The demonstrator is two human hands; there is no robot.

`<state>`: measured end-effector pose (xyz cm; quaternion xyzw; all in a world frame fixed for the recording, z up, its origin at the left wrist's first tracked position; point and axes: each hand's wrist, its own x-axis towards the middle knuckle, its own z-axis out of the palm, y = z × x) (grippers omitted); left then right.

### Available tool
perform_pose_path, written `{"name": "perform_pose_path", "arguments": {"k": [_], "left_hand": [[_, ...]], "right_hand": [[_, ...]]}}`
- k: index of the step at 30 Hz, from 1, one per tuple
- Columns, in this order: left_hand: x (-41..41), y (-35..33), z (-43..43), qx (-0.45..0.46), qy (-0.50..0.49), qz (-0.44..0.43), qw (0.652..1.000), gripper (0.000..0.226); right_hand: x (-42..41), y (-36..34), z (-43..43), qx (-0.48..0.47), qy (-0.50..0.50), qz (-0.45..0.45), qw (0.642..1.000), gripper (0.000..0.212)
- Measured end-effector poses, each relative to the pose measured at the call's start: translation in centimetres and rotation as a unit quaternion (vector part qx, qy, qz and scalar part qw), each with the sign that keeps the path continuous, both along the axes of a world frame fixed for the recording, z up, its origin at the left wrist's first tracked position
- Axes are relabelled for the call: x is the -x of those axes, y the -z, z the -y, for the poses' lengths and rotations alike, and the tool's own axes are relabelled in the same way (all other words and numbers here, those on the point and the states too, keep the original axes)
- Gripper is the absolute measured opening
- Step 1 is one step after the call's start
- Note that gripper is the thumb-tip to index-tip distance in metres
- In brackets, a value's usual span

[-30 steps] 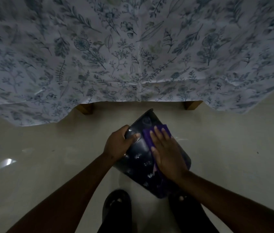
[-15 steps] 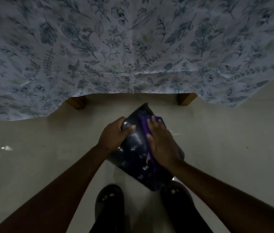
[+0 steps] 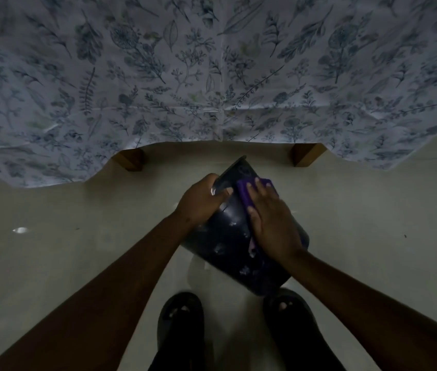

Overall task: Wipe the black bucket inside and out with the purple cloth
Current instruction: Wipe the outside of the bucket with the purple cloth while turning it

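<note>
The black bucket point(image 3: 228, 242) is tipped over above the pale floor, its rim pointing away from me and its outer wall facing up, with pale smears on it. My left hand point(image 3: 201, 202) grips the rim at the upper left. My right hand point(image 3: 271, 223) lies flat on the outer wall and presses the purple cloth point(image 3: 246, 194) against it. Most of the cloth is hidden under my palm; its far edge shows past my fingertips. The inside of the bucket is out of sight.
A table draped in a white cloth with a blue leaf print point(image 3: 212, 76) fills the far half of the view. Two of its wooden legs point(image 3: 131, 159) point(image 3: 305, 153) stand just beyond the bucket. My feet in dark sandals point(image 3: 182, 325) are below it.
My right hand with the cloth has slid a little along the bucket wall towards the rim. The left hand keeps its hold on the rim.
</note>
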<state>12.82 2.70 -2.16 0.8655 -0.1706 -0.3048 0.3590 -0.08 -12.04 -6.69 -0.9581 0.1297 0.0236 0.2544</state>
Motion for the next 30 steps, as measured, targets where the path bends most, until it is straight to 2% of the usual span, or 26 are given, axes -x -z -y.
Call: {"name": "perform_pose_path", "arguments": {"k": [2,4,6,8,10,12,16,20,24,26,30], "left_hand": [[0.3,0.0,-1.0,0.015,0.027,-0.013,0.999,0.033],[1.0,0.8,-2.2,0.009,0.028,0.018,0.999,0.031],[1.3,1.2,-2.7,0.017,0.0,0.029,0.999,0.025],[1.1,1.4,-2.2,0.02,-0.009,0.033,0.999,0.025],[0.7,1.3,-1.5,0.01,0.003,0.042,0.999,0.028],[0.7,1.1,-1.1,0.005,0.008,0.047,0.999,0.028],[1.1,0.7,-1.0,0.015,-0.004,0.042,0.999,0.031],[0.5,0.8,-0.2,-0.006,-0.014,0.052,0.999,0.03],[0.4,1.0,0.0,-0.011,-0.018,0.043,0.999,0.029],[0.5,0.9,0.1,-0.007,-0.016,0.04,0.999,0.028],[0.6,0.6,0.5,-0.001,-0.025,0.035,0.999,0.028]], "right_hand": [[-1.2,0.2,1.6,-0.058,0.054,0.001,0.997,0.051],[-0.8,0.3,2.0,-0.103,0.096,0.001,0.99,0.05],[1.5,0.5,0.9,-0.046,0.092,-0.009,0.995,0.052],[5.0,0.8,-1.3,0.057,0.015,-0.024,0.998,0.054],[7.0,1.2,-2.9,0.094,-0.052,-0.026,0.994,0.054],[5.9,0.8,-3.1,0.09,-0.062,-0.029,0.994,0.054],[0.6,-0.3,-1.5,0.055,-0.017,-0.021,0.998,0.053],[2.1,0.6,-0.9,0.035,0.049,-0.033,0.998,0.053],[6.1,1.1,-3.0,0.109,-0.069,-0.032,0.991,0.054],[4.4,0.6,-2.7,0.097,-0.08,-0.027,0.992,0.055],[-1.2,-0.4,-0.9,0.031,0.025,-0.017,0.999,0.054]]}}
